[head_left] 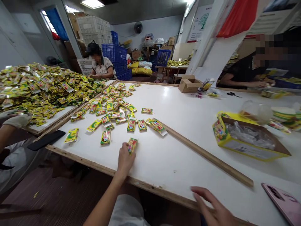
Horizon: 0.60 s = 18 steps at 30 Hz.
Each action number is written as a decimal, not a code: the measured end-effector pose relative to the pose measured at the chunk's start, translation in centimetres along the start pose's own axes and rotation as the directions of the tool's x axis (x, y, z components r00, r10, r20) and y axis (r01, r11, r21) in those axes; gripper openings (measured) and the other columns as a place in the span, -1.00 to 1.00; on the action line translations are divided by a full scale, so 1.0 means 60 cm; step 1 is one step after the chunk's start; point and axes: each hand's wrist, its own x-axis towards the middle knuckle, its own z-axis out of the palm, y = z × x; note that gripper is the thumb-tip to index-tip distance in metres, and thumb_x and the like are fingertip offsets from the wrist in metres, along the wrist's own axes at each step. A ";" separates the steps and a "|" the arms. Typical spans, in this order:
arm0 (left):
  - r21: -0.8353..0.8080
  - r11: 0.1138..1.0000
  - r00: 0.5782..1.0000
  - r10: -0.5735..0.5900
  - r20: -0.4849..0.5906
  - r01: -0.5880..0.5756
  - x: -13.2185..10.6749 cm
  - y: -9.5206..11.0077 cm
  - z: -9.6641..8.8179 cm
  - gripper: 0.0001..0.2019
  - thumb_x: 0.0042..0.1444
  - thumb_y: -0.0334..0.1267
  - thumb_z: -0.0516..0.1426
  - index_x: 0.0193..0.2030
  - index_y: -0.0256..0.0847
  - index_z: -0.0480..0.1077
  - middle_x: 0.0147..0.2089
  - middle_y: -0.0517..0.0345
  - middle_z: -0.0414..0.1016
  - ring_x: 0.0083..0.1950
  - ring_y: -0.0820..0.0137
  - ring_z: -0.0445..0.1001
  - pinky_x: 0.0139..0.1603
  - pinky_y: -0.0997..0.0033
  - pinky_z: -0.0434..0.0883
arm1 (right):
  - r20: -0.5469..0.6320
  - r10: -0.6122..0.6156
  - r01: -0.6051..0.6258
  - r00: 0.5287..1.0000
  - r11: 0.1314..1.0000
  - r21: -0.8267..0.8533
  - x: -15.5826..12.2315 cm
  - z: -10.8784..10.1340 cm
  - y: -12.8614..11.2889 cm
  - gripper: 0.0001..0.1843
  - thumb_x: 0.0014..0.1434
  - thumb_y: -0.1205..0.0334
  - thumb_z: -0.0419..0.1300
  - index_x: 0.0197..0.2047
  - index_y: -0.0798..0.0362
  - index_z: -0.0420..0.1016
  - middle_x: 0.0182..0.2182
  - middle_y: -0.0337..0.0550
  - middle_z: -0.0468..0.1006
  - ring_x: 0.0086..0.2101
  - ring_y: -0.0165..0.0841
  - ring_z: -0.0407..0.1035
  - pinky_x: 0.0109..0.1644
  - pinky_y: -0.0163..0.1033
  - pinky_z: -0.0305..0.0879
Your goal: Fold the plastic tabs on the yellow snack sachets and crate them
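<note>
My left hand (126,159) is closed around a small yellow and green printed box (133,145) just above or on the white tabletop (164,169), near the front edge. Fingers apart, my right hand (213,205) hovers over the wooden table edge and holds nothing. Several similar small boxes lie loose beyond my left hand, among them one standing alone (105,137) and another (142,125) farther right. A long wooden strip (207,154) lies slantwise across the table between the small boxes and a larger open yellow carton (251,149).
Crumpled clear plastic bags (249,133) fill the yellow carton. A pink phone (282,201) lies at right, a black phone (47,140) at left. A large heap of small packets (42,84) covers the left table, beside a gloved hand (17,120). A cardboard box (190,84) stands at the back.
</note>
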 end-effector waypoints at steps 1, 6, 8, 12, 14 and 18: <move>-0.118 0.992 0.999 0.040 0.036 -0.035 -0.032 0.008 0.006 -0.65 0.00 -0.42 0.12 -0.06 -0.19 0.17 -0.16 0.00 0.41 -0.13 0.20 0.45 -0.12 0.21 0.39 | 0.092 0.016 -0.022 0.996 0.997 0.072 0.003 0.036 -0.018 -0.66 0.02 -0.13 0.23 -0.29 -0.05 0.56 -0.27 -0.09 0.63 -0.23 -0.16 0.52 -0.19 -0.23 0.46; -0.492 0.842 0.931 0.333 0.151 -0.221 -0.157 0.053 0.043 -0.53 0.02 -0.46 0.12 0.08 -0.14 0.15 0.17 -0.07 0.25 0.23 0.19 0.26 0.24 0.15 0.22 | 0.101 0.052 -0.094 0.994 0.871 0.483 0.032 0.150 -0.066 -0.60 0.05 -0.04 0.26 -0.11 -0.02 0.35 -0.14 -0.01 0.55 -0.19 -0.21 0.51 -0.13 -0.16 0.46; -0.561 0.806 0.916 0.351 0.192 -0.191 -0.167 0.066 0.053 -0.54 0.02 -0.45 0.14 0.07 -0.13 0.17 0.16 -0.06 0.26 0.22 0.19 0.27 0.23 0.14 0.23 | 0.027 0.081 -0.083 0.996 0.848 0.524 0.039 0.160 -0.063 -0.59 0.05 0.00 0.28 -0.10 -0.02 0.29 -0.18 -0.04 0.56 -0.23 -0.23 0.51 -0.16 -0.17 0.46; -0.688 0.723 0.913 0.319 0.255 -0.060 -0.135 0.078 0.059 -0.53 0.11 -0.37 0.14 0.14 -0.09 0.11 0.07 0.01 0.35 0.09 0.25 0.39 0.12 0.16 0.32 | 0.012 0.062 -0.059 0.998 0.852 0.521 0.035 0.155 -0.044 -0.62 0.09 0.06 0.27 -0.08 -0.03 0.27 -0.21 -0.08 0.55 -0.22 -0.25 0.50 -0.15 -0.18 0.44; -0.751 0.660 0.888 0.339 0.312 0.012 -0.116 0.079 0.058 -0.60 0.16 -0.31 0.11 0.13 -0.09 0.14 0.00 0.05 0.41 -0.03 0.29 0.46 0.01 0.23 0.39 | 0.032 0.022 -0.035 0.999 0.859 0.510 0.031 0.153 -0.036 -0.66 0.12 0.07 0.24 -0.07 -0.02 0.30 -0.19 -0.09 0.55 -0.19 -0.26 0.49 -0.12 -0.20 0.42; -0.793 0.598 0.851 0.356 0.387 0.110 -0.097 0.077 0.055 -0.73 0.15 -0.27 0.15 0.00 -0.14 0.29 -0.15 0.11 0.46 -0.20 0.35 0.51 -0.19 0.37 0.43 | 0.079 -0.056 0.013 0.995 0.883 0.469 0.034 0.150 -0.033 -0.72 0.18 0.07 0.18 -0.08 0.00 0.39 -0.18 -0.10 0.55 -0.20 -0.27 0.47 -0.13 -0.24 0.40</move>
